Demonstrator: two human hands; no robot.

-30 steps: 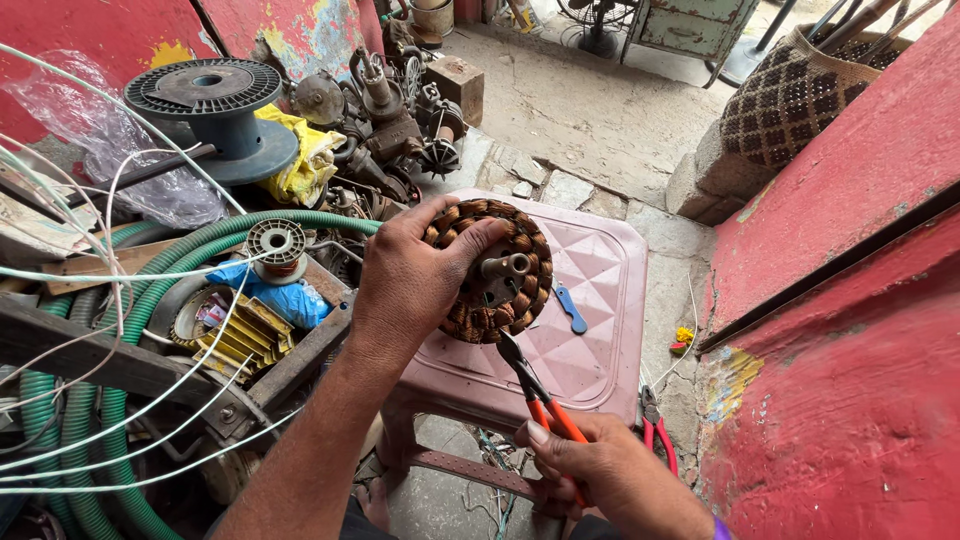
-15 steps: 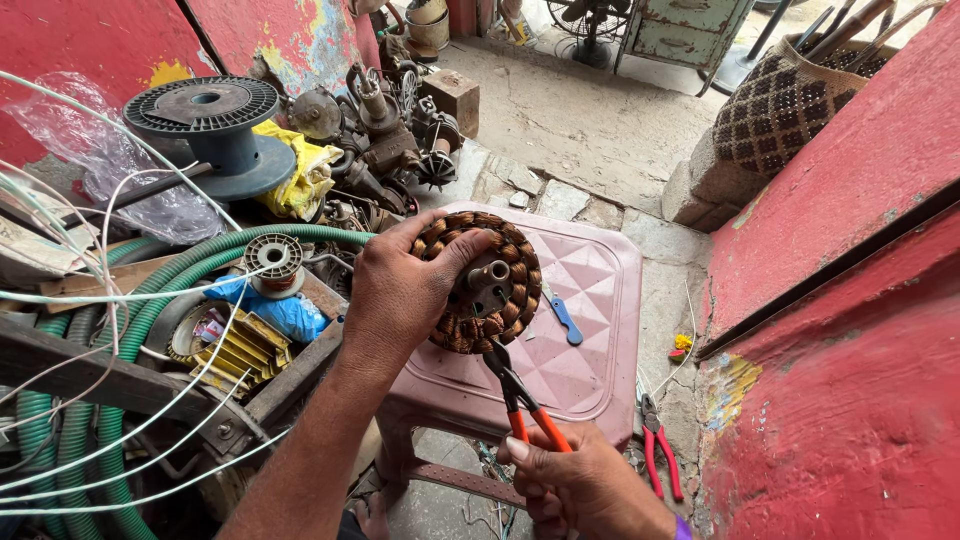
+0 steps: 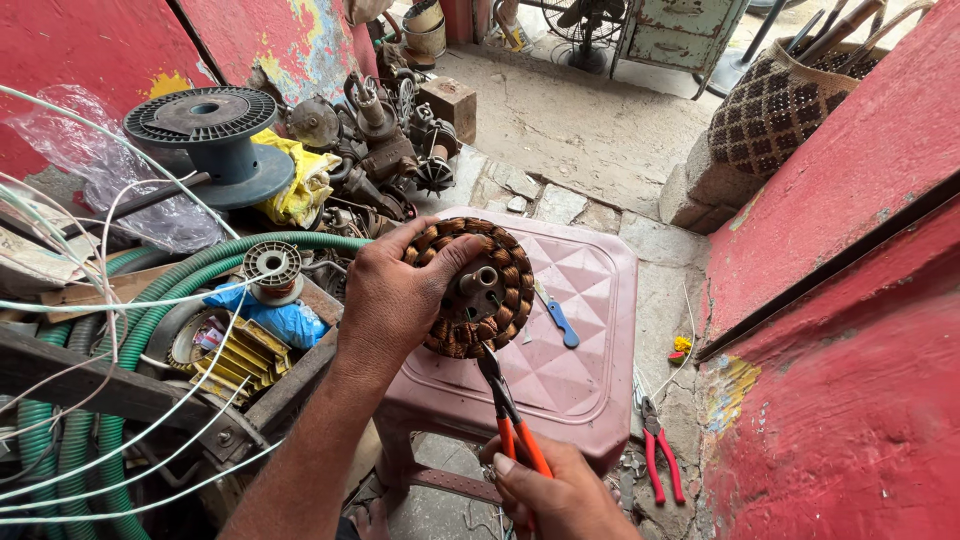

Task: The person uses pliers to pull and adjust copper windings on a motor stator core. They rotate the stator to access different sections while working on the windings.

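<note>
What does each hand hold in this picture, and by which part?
Left hand holds the copper-wound stator by its rim. Right hand holds the orange-handled pliers by the handles, tips at the stator's lower edge.

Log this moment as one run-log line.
left hand: grips copper-wound stator above pink stool | right hand: holds orange-handled pliers, tips at stator's lower edge | nearby: blue-handled tool, red pliers

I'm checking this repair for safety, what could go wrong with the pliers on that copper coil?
The orange-handled pliers in the right hand bite at the rim of the round copper-wound stator, so a slip might nick its windings or the left hand gripping it. The stator is held tilted above the pink plastic stool and could drop if that grip loosens.
</note>
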